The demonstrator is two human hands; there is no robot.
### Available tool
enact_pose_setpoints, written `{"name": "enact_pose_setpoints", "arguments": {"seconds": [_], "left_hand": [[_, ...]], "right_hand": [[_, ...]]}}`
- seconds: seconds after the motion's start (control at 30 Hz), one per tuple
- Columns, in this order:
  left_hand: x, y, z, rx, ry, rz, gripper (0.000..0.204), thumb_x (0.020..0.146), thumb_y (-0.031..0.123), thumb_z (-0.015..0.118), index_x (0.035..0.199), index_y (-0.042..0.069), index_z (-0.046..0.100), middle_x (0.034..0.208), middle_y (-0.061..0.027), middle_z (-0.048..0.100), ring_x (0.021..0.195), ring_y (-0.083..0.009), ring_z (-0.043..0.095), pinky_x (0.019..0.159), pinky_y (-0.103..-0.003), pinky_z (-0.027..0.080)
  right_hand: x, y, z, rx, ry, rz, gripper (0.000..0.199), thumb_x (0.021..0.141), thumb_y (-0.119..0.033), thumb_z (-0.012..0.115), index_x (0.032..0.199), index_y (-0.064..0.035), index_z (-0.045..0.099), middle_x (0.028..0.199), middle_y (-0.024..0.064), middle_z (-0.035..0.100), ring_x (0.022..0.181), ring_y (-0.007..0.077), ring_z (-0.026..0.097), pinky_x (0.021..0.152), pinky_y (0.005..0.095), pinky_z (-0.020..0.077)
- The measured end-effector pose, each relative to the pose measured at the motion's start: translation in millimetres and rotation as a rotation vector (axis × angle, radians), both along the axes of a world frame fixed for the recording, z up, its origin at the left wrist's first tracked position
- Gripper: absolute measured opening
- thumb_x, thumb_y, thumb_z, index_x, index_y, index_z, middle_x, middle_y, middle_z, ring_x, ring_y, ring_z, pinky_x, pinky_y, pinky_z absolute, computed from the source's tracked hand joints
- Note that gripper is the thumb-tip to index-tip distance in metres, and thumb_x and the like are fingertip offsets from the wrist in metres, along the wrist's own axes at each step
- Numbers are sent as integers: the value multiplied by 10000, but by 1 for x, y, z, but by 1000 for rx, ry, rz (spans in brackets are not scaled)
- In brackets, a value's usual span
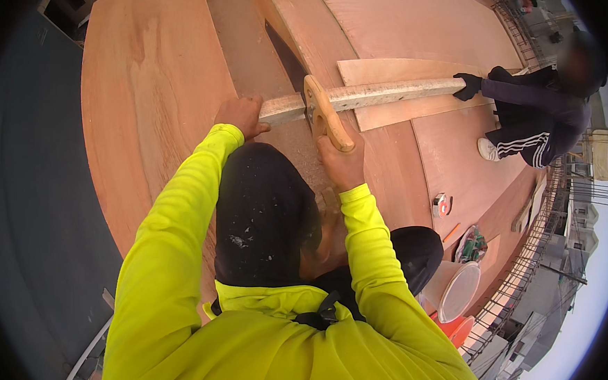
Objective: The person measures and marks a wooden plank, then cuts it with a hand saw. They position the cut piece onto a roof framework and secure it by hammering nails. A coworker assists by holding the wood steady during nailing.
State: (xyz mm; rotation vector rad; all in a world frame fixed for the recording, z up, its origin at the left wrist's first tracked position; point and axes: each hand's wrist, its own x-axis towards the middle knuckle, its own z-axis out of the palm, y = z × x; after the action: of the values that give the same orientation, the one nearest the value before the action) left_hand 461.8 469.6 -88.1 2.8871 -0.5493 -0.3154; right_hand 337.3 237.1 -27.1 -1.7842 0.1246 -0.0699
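A long pale timber (395, 93) runs across the plywood in front of me. My left hand (244, 117) grips its left end, fingers wrapped round it. Closed round the wooden handle of a handsaw (321, 112), my right hand (344, 158) holds the saw across the timber, a short way right of my left hand. The saw blade is mostly hidden behind its handle, so I cannot tell how deep it sits in the wood. At the timber's far right end, a co-worker's black-gloved hand (467, 86) holds it.
Plywood sheets (152, 95) cover the deck, with a dark gap (286, 55) beyond the saw. A crouching co-worker (542, 106) is at right. A tape measure (442, 205), an orange pencil (451, 233), a bag of green pieces (471, 244) and a whitish bucket (460, 292) stand right of my knee.
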Motion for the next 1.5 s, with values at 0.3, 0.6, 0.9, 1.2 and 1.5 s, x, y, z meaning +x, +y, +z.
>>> {"name": "enact_pose_setpoints", "arguments": {"seconds": [0.3,0.6,0.9,1.2,1.5], "left_hand": [[-2,-4,-2,49,70,25,569,814,492,803,1149,68,626,1084,-181,730,1008,-358,711,866,-445,564],[0,-3,10,38,77,9,629,794,517,800,1207,80,616,1043,-195,735,1005,-373,710,894,-455,559],[-5,-7,14,72,44,51,608,820,516,792,1196,71,618,1082,-200,728,1019,-352,714,895,-448,565],[-12,-6,1,79,86,42,615,794,520,800,1193,79,643,1061,-180,737,978,-354,715,881,-460,555],[7,-4,7,61,95,33,620,757,533,807,1154,81,658,939,-192,735,917,-384,712,831,-483,556]], "right_hand": [[-143,-32,58,-232,36,-50,221,802,14,587,1019,43,622,800,79,642,696,146,642,689,274,537],[-65,-9,29,-129,5,-58,106,838,-17,659,925,-11,598,761,76,583,660,158,560,620,329,491],[-33,-6,-4,-27,-11,-59,118,830,-35,658,874,-7,552,712,75,556,619,154,508,587,342,470],[-161,-34,48,-279,93,-60,219,788,6,655,1004,36,642,802,133,663,728,208,697,720,329,553],[-46,-4,1,-2,3,-100,108,826,-44,660,883,-4,577,703,95,560,622,160,498,596,337,451]]}}
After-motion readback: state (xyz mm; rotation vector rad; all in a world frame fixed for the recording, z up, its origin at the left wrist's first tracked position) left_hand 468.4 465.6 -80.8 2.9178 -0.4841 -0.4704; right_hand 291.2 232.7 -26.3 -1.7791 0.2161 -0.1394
